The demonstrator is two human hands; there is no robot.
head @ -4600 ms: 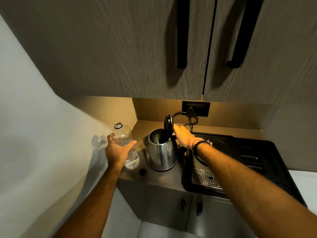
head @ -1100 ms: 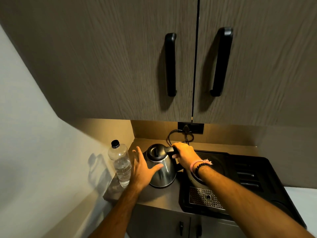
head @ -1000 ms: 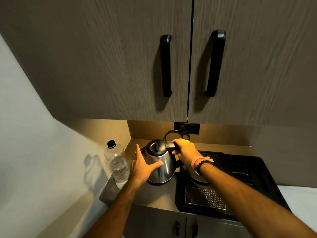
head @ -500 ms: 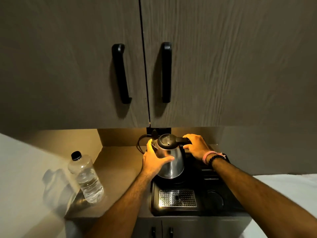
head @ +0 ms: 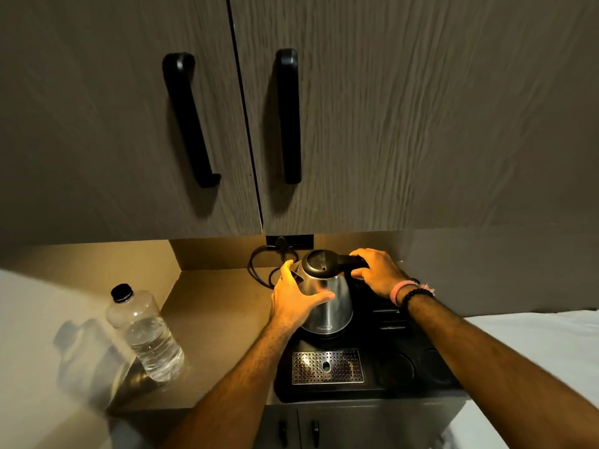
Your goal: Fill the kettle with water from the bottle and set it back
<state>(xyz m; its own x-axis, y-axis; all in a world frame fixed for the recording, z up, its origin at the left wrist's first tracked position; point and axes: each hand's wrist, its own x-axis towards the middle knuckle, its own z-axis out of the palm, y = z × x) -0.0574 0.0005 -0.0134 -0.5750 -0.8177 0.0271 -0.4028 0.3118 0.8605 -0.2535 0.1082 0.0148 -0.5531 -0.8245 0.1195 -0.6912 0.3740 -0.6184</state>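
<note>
Head view looks down into a dim kitchenette corner where warm light spills from under two dark wood-grain wall cabinet doors [head: 389,124], each with a black bar handle [head: 191,121]. Below them a brown bench [head: 214,306] runs into the corner against a pale wall on the left. At the back, a black wall socket [head: 290,241] has a plug in it and a black cord [head: 259,270] looping down behind the kettle. A black tray [head: 421,380] sits on the right part of the bench, with a perforated metal drip grid [head: 327,367] near its front edge and round recesses beside it. Two small cabinet doors with black pulls show under the bench edge.

The stainless steel kettle [head: 337,306] stands upright on the black tray, behind the drip grid, its black lid closed and a small logo low on its shiny body. The left hand [head: 293,303] is pressed flat against the kettle's left side, fingers spread, thumb across the front, so this grip cups the body rather than closing round it. The right hand [head: 377,273], its wrist wearing a pink band and a dark bead bracelet, has its grip wrapped around the black handle at the top right.

The clear plastic water bottle [head: 146,335] stands well apart to the left on the bench, black cap on, roughly half full, throwing a shadow on the wall.
</note>
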